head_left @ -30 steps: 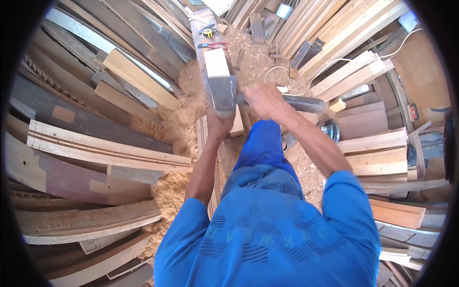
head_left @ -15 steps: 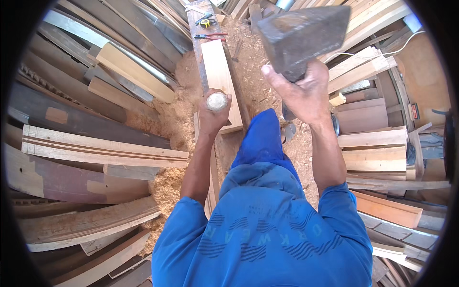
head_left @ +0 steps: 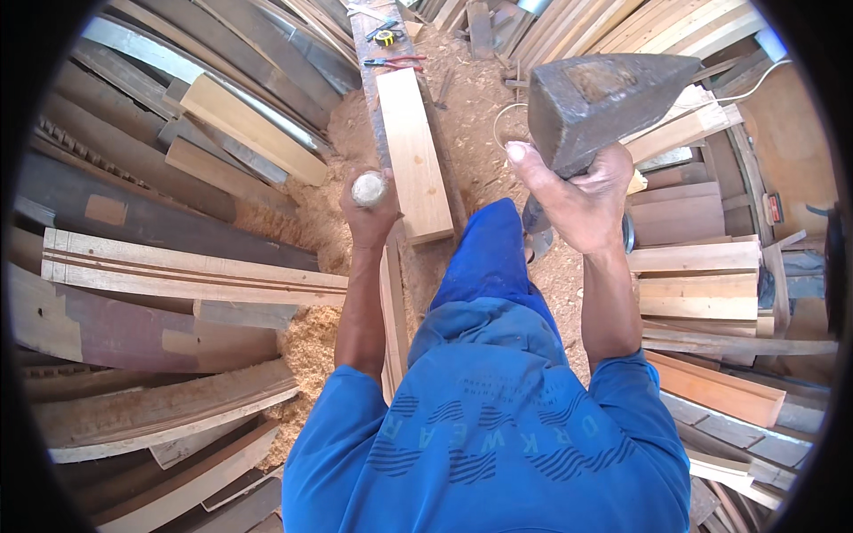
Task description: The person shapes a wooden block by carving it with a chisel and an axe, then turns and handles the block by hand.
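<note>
Left hand (head_left: 368, 224) grips a round-ended tool (head_left: 369, 189); right hand (head_left: 582, 200) grips a dark hammer-like tool (head_left: 613, 99). Right of the left hand lies a wooden block (head_left: 415, 160).

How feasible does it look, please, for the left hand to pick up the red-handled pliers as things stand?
Probably not: the left hand is closed around a pale, round-ended object, which would likely need putting down first. The pliers themselves lie uncovered beyond the wooden block.

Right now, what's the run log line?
left hand: holding round-ended handle | right hand: holding wedge-headed tool | wood block: on board | pliers: beyond wood block
</note>
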A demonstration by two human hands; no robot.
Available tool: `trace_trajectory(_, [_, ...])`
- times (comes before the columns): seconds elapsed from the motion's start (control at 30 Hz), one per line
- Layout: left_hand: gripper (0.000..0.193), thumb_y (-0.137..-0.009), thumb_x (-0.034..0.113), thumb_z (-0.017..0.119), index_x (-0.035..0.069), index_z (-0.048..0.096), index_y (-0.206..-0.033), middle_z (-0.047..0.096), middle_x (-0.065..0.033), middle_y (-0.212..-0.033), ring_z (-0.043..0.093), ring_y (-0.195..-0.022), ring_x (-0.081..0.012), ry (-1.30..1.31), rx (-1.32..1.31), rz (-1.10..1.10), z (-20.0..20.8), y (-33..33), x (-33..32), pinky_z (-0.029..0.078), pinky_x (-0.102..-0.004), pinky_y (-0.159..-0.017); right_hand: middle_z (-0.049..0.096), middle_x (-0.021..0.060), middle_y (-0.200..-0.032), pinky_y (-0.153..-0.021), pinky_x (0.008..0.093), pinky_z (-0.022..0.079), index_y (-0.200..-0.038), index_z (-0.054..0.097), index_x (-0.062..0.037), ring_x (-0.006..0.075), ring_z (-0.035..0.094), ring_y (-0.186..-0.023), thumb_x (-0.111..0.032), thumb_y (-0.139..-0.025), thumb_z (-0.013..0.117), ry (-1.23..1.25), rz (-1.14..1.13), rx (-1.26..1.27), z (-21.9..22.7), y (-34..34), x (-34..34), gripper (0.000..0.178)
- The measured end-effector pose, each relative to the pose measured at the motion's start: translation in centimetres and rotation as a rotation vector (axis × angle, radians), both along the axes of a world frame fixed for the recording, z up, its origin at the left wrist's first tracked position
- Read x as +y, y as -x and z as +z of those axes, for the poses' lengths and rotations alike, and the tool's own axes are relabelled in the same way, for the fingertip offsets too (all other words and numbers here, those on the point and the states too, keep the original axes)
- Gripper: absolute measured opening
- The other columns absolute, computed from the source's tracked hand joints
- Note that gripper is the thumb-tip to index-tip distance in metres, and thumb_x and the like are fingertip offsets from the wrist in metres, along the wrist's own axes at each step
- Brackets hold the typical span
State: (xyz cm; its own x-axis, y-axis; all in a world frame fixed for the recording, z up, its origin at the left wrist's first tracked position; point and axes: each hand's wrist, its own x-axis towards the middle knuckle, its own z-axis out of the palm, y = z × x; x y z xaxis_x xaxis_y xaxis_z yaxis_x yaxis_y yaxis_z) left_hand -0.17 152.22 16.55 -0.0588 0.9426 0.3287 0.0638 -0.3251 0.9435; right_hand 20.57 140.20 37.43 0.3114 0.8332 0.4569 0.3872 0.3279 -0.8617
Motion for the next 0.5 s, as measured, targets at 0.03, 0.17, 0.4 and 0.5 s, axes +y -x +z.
trace_trajectory(0.03, [0.013,-0.088,0.006,0.075,0.003,0.062,-0.091,0.063,-0.0019,-0.079,0.059,-0.073,-0.0082,-0.032,0.016,-0.036,-0.2,0.2,-0.1,0.050,-0.0273,-0.066,0.071,0.0046,-0.086,-0.069,0.0278,0.052,-0.093,0.072,0.0028,0.0101,0.064,-0.078,-0.003,-0.082,0.077,-0.032,0.021,0.015,-0.2,0.1,0.0,0.013])
trace_trajectory(0.17, [0.014,-0.087,0.006,0.076,0.003,0.063,-0.090,0.060,-0.0023,-0.079,0.056,-0.076,-0.0079,0.036,-0.031,-0.161,-0.4,-0.7,-1.0,0.049,-0.0262,-0.069,0.069,0.0018,-0.082,-0.063,0.0249,0.050,-0.090,0.071,0.0025,0.0072,0.062,-0.073,-0.002,-0.082,0.079,-0.092,0.054,-0.001,-0.6,0.3,-0.2,0.012])
trace_trajectory(0.4, [0.013,-0.089,0.005,0.074,0.005,0.061,-0.092,0.059,0.0009,-0.077,0.058,-0.064,-0.0062,-0.039,0.093,-0.171,-2.2,-1.2,-0.8,0.048,-0.0227,-0.056,0.069,0.0028,-0.083,-0.064,0.0248,0.051,-0.092,0.071,0.0026,0.0073,0.062,-0.073,-0.002,-0.082,0.079,-0.077,0.028,0.003,-0.5,0.6,-0.4,0.014])
trace_trajectory(0.5, [0.014,-0.089,0.004,0.074,0.005,0.061,-0.092,0.060,0.0005,-0.079,0.057,-0.064,-0.0060,-0.028,0.068,-0.166,-2.3,-1.2,-0.8,0.048,-0.0226,-0.056,0.068,0.0020,-0.081,-0.063,0.0248,0.050,-0.090,0.070,0.0017,0.0073,0.062,-0.072,-0.002,-0.082,0.080,-0.089,0.017,-0.015,-0.6,0.6,-0.3,0.013])
